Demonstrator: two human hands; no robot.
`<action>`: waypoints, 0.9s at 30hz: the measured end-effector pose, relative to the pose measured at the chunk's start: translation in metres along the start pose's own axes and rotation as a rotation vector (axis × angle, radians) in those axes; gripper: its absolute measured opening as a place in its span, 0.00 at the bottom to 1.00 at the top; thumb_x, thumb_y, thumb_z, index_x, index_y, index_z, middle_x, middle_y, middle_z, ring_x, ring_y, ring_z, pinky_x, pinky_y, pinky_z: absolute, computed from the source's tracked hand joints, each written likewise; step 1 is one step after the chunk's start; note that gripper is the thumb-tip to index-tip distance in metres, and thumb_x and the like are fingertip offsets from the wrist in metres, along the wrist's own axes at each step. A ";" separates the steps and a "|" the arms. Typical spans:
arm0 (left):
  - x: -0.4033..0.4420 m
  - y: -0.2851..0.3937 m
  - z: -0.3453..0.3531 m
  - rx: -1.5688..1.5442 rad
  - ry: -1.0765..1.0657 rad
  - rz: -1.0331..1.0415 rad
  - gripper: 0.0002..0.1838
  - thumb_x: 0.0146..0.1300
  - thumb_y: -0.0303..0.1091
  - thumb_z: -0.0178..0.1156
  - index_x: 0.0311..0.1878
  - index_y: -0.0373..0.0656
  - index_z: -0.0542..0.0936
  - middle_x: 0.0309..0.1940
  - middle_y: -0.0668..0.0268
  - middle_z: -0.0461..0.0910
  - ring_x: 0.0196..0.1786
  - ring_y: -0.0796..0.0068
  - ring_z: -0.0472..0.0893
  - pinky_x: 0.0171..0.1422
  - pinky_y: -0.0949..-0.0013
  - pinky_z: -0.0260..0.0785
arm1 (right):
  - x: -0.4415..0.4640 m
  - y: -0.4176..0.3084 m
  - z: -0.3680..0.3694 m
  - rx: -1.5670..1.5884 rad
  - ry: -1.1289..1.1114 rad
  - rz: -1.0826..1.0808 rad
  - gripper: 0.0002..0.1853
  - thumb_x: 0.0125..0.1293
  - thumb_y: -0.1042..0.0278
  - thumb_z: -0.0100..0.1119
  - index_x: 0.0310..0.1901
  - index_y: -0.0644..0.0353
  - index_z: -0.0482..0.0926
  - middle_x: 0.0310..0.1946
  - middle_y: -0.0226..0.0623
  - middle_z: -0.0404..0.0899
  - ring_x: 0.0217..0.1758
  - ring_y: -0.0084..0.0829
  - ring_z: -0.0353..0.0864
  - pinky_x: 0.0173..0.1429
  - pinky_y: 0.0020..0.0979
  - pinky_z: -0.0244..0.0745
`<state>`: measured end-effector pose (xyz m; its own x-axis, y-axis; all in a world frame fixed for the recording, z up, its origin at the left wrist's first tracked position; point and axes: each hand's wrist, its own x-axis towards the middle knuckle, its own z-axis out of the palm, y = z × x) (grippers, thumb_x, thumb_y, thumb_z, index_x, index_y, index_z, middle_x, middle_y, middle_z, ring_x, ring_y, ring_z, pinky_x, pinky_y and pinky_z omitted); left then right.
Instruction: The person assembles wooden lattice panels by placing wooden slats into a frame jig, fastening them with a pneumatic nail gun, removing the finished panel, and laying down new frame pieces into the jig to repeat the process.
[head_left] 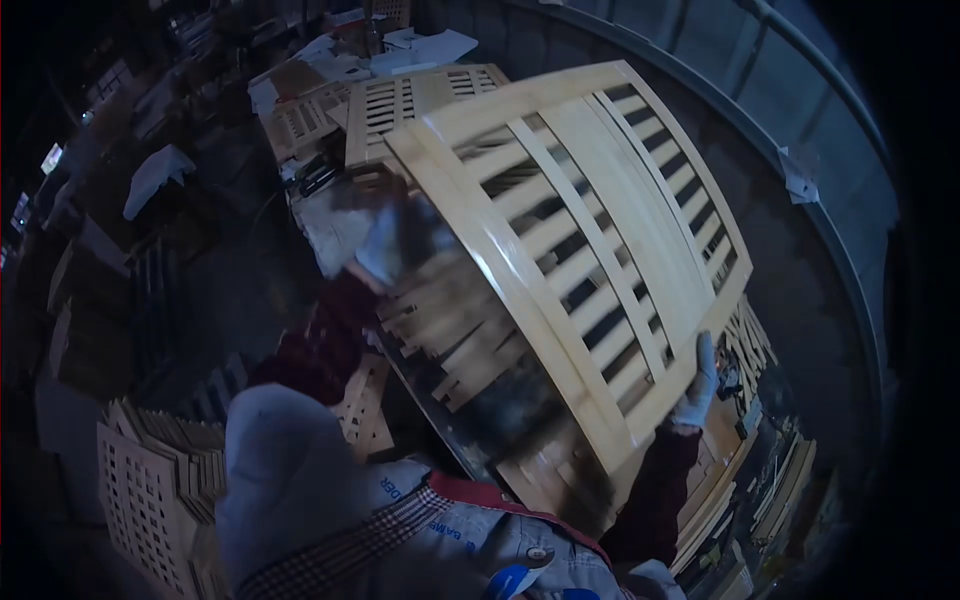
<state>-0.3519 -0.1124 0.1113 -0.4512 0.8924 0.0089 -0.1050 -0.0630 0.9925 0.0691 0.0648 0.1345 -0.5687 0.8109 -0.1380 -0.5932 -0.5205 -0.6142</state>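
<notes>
A large slatted wooden panel (635, 190) with a glossy pale frame is held up and tilted across the middle of the view. My right hand (698, 385), in a pale glove, grips its lower right edge, thumb side hidden behind the frame. My left hand (375, 250), also in a pale covering, is smeared by motion near the panel's left edge. Whether it touches the panel cannot be made out. Loose wooden strips (460, 330) lie on the dark worktable (430, 405) below.
More slatted panels (400, 105) lie at the back, near white papers or cloths (425, 50). Stacked lattice panels (150, 500) stand at the lower left. Bundled wooden slats (790, 480) lie at the lower right. A curved-looking wall (780, 110) runs behind.
</notes>
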 end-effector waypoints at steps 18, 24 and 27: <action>0.178 -0.017 -0.164 -0.537 0.481 0.064 0.19 0.51 0.29 0.71 0.44 0.33 0.77 0.35 0.63 0.77 0.37 0.69 0.76 0.46 0.65 0.68 | 0.466 0.275 0.206 -0.204 -0.070 0.122 0.22 0.52 0.71 0.72 0.47 0.71 0.76 0.43 0.47 0.80 0.46 0.42 0.80 0.51 0.40 0.76; 0.177 -0.025 -0.185 -0.231 0.478 -0.206 0.18 0.56 0.36 0.69 0.44 0.34 0.78 0.36 0.60 0.79 0.36 0.64 0.78 0.42 0.61 0.71 | 0.366 0.203 0.187 -0.624 -0.198 0.089 0.16 0.64 0.69 0.60 0.48 0.74 0.74 0.37 0.48 0.82 0.33 0.40 0.84 0.33 0.39 0.82; 0.190 -0.024 -0.218 -0.012 0.463 -0.216 0.17 0.57 0.36 0.68 0.45 0.35 0.77 0.36 0.61 0.79 0.36 0.65 0.78 0.42 0.62 0.71 | 0.270 0.160 0.135 -0.767 -0.228 0.143 0.22 0.64 0.65 0.59 0.56 0.69 0.71 0.37 0.44 0.82 0.33 0.35 0.85 0.35 0.35 0.82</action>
<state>-0.6278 -0.0389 0.0629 -0.7632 0.5940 -0.2543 -0.2485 0.0935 0.9641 -0.2568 0.1643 0.1037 -0.7604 0.6330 -0.1451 0.0031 -0.2198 -0.9755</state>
